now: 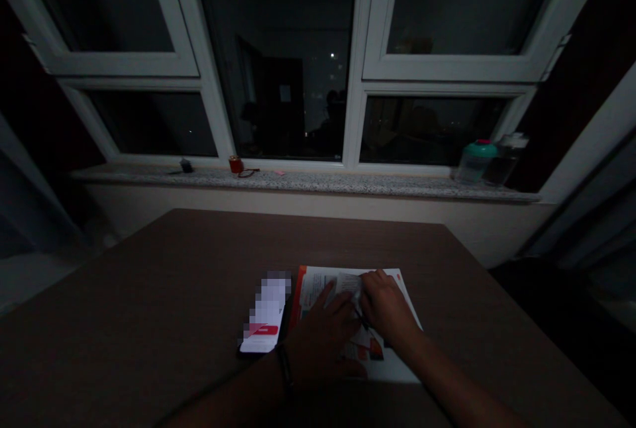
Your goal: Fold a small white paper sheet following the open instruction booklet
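A printed booklet or sheet [392,370] with white and orange areas lies on the brown table. My left hand [322,332], with a dark band at its wrist, rests on it with its fingers spread. My right hand [385,302] is closed at the upper right of the page, its fingers bent around a small, pale, crumpled piece of paper [356,292]. Part of that piece is hidden by the fingers, and the dim light blurs its detail. A phone [268,322] with a lit, partly pixelated screen lies left of the booklet.
The brown table [163,295] reaches back to the wall below a window. On the speckled sill [318,181] stand a small red jar [235,164], a dark little object [185,165], a green-lidded bottle [476,161] and a clear bottle [504,161]. Dark fabric [541,309] lies at right.
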A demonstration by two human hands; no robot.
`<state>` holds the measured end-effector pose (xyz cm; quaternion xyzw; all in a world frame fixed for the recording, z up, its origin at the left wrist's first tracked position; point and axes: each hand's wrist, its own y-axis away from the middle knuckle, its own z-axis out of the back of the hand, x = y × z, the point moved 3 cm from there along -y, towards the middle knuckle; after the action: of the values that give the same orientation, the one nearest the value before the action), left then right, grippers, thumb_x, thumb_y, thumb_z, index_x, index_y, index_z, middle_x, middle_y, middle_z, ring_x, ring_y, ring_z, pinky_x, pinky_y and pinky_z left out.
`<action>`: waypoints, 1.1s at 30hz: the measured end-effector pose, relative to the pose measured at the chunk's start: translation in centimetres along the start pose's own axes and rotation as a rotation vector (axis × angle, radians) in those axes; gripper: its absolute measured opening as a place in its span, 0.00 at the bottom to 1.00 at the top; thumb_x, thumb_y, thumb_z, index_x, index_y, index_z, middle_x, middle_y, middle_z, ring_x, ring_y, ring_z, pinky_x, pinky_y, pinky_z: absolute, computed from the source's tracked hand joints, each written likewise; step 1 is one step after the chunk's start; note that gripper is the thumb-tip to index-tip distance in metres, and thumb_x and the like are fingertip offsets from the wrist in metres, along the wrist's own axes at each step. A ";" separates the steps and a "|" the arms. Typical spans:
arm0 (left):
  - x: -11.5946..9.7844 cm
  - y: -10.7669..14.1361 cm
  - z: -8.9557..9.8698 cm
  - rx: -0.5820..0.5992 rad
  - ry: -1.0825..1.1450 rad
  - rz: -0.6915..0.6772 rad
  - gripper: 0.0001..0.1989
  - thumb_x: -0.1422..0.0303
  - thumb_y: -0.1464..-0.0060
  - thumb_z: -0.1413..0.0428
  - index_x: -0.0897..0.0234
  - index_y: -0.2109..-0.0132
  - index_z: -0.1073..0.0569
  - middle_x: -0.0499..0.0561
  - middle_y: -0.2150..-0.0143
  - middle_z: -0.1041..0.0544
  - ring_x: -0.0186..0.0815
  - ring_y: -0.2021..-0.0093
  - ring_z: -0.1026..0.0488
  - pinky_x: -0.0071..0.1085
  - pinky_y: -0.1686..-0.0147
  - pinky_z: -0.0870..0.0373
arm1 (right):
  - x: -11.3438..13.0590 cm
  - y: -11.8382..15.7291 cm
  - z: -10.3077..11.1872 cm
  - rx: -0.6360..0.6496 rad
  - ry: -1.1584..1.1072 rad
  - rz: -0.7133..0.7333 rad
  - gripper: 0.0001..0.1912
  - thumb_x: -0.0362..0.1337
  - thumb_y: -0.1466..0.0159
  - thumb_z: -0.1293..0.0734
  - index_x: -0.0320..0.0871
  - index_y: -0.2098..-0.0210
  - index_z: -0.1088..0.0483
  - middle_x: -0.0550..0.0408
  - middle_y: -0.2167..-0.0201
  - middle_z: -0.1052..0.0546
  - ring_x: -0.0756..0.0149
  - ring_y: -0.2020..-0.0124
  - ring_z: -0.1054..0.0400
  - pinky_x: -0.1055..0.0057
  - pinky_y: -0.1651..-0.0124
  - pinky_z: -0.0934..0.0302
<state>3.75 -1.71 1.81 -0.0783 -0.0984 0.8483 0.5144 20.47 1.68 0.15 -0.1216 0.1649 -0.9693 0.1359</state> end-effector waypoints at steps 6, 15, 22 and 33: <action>-0.3 -0.1 0.1 0.011 0.011 -0.001 0.35 0.39 0.41 0.52 0.65 0.43 0.29 0.59 0.40 0.30 0.50 0.33 0.45 0.51 0.32 0.62 | -0.1 -0.1 0.3 0.030 0.010 -0.038 0.12 0.26 0.35 0.40 0.40 0.55 0.29 0.49 0.62 0.24 0.56 0.58 0.35 0.67 0.54 0.48; -0.4 -0.4 0.2 0.004 0.127 0.044 0.34 0.43 0.38 0.52 0.65 0.37 0.37 0.57 0.40 0.30 0.47 0.34 0.42 0.51 0.32 0.63 | -0.4 0.0 -0.5 0.028 -0.075 0.017 0.14 0.25 0.37 0.39 0.42 0.54 0.29 0.49 0.60 0.24 0.56 0.55 0.36 0.66 0.52 0.46; 0.3 -0.1 -0.6 0.003 0.080 0.038 0.30 0.44 0.38 0.52 0.61 0.40 0.34 0.55 0.42 0.29 0.47 0.35 0.42 0.52 0.33 0.60 | -0.6 -0.1 -0.3 -0.020 -0.149 -0.008 0.10 0.28 0.36 0.38 0.43 0.58 0.29 0.50 0.61 0.25 0.56 0.57 0.35 0.64 0.53 0.44; 1.7 0.4 0.4 0.010 0.083 0.012 0.26 0.50 0.36 0.50 0.62 0.40 0.34 0.55 0.40 0.30 0.46 0.31 0.49 0.52 0.32 0.66 | -1.9 1.6 1.9 -0.032 -0.489 0.391 0.11 0.35 0.29 0.43 0.45 0.55 0.30 0.49 0.58 0.26 0.58 0.52 0.34 0.60 0.50 0.38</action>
<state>2.50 -0.39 2.00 -0.1112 -0.0723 0.8480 0.5132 23.16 0.31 0.94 -0.3193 0.1626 -0.8642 0.3532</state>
